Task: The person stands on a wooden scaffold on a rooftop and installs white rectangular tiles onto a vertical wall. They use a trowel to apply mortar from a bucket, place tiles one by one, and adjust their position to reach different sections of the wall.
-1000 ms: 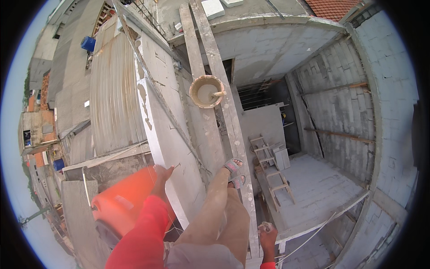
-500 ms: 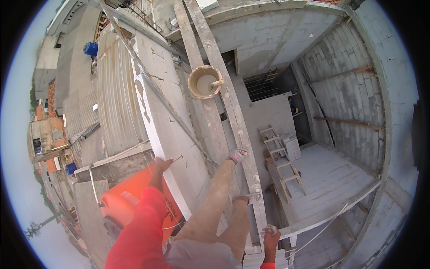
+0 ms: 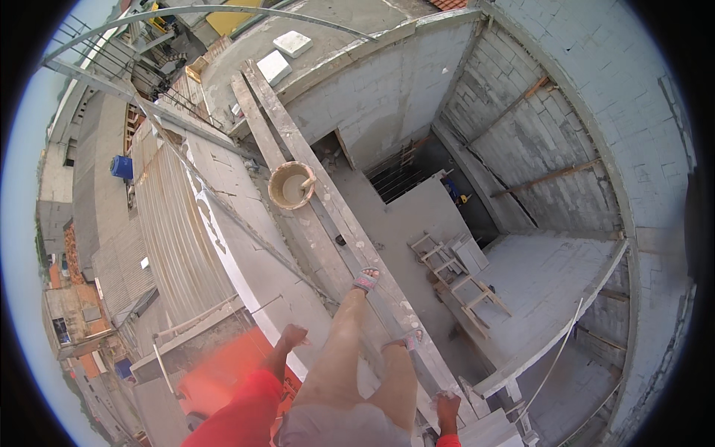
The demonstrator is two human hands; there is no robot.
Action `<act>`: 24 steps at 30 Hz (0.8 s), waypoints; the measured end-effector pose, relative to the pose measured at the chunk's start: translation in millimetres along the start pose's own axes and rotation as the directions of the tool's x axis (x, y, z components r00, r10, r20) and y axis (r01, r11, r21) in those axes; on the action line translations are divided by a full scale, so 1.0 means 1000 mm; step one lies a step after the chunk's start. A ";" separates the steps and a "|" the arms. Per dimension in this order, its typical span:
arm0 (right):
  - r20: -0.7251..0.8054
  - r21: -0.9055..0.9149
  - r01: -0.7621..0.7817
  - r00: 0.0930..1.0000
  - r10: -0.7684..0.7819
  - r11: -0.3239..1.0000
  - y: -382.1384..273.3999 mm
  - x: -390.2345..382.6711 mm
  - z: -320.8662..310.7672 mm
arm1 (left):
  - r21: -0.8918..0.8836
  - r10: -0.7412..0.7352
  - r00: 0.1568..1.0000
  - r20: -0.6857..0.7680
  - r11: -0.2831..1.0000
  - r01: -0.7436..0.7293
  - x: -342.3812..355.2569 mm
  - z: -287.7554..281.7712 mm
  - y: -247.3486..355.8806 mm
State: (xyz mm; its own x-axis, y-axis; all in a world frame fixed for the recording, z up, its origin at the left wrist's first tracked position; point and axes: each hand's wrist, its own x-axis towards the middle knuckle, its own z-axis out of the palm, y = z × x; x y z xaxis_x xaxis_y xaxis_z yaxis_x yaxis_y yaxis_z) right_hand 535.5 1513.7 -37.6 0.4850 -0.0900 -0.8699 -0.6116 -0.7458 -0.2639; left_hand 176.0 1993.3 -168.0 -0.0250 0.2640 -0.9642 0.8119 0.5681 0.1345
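My left hand (image 3: 295,335) is raised beside the white top edge of the block wall (image 3: 262,299), its fingers stretched out and holding nothing. Low at the right, my right hand (image 3: 447,406) hangs near the planks with its fingers curled; whether anything is inside is too small to see. My sandalled feet (image 3: 366,279) stand on two long mortar-spattered planks (image 3: 350,235). Farther along them sits a round mortar-caked bucket (image 3: 277,195) with wet grey mix and a tool handle (image 3: 307,183) leaning on its rim.
To the right is a deep drop into an unfinished room with a wooden ladder-like frame (image 3: 477,294) and pale blocks (image 3: 469,257). An orange tank (image 3: 223,372) stands at the left, near corrugated roofs (image 3: 175,231). A metal bar (image 3: 223,201) runs along the wall; two white blocks (image 3: 292,43) lie at the far end.
My view has swung, so the planks and bucket sit farther left and lower. My left hand has come off the wall's edge. The bucket remains on the planks.
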 end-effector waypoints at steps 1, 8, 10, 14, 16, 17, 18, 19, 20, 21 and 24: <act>-0.006 -0.008 0.034 0.999 -0.034 0.999 -0.003 -0.006 0.001 | -0.031 -0.018 1.000 0.022 0.999 0.019 -0.004 0.008 0.002; -0.061 0.184 0.110 0.993 -0.100 0.977 -0.024 -0.032 0.011 | 0.212 0.185 0.982 0.039 0.959 -0.189 -0.058 0.029 0.034; -0.075 0.210 0.114 0.992 -0.100 0.971 -0.019 -0.034 0.014 | -0.009 0.128 0.971 0.200 0.992 -0.128 -0.073 0.020 0.052; -0.151 0.216 0.068 0.988 -0.036 0.974 0.007 -0.035 0.016 | 0.103 0.160 0.985 0.064 0.981 -0.166 -0.099 0.006 0.089; -0.202 0.228 0.106 0.978 -0.059 0.968 0.026 -0.035 0.015 | 0.074 0.231 0.971 0.061 0.969 -0.236 -0.111 -0.003 0.100; -0.200 0.236 0.065 0.980 -0.017 0.970 0.036 -0.035 0.015 | 0.116 0.279 0.956 0.093 0.950 -0.289 -0.113 -0.006 0.108; -0.217 0.204 0.098 0.975 -0.053 0.974 0.045 -0.035 0.015 | 0.149 0.261 0.963 0.066 0.952 -0.268 -0.116 -0.010 0.113; -0.214 0.197 0.107 0.975 -0.063 0.975 0.054 -0.036 0.015 | 0.176 0.250 0.968 0.035 0.951 -0.252 -0.115 -0.013 0.121; -0.215 0.199 0.070 0.976 -0.026 0.978 0.063 -0.036 0.015 | 0.172 0.233 0.972 0.010 0.958 -0.231 -0.115 -0.014 0.127; -0.271 0.149 0.165 0.955 -0.120 0.975 0.071 -0.037 0.015 | 0.392 0.359 0.932 0.057 0.850 -0.352 -0.115 -0.017 0.134; -0.381 0.092 0.162 0.917 -0.116 0.982 0.095 -0.042 0.013 | 0.567 0.464 0.862 0.204 0.662 -0.490 -0.119 -0.017 0.150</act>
State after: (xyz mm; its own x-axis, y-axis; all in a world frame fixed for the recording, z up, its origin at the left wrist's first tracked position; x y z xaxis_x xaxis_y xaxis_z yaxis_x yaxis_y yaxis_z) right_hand 448.9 1455.5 -31.7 0.7540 -0.2475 -0.6084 -0.5795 -0.6868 -0.4388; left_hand 291.2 2060.5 -28.9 0.4740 0.3324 -0.8153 0.8804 -0.1948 0.4324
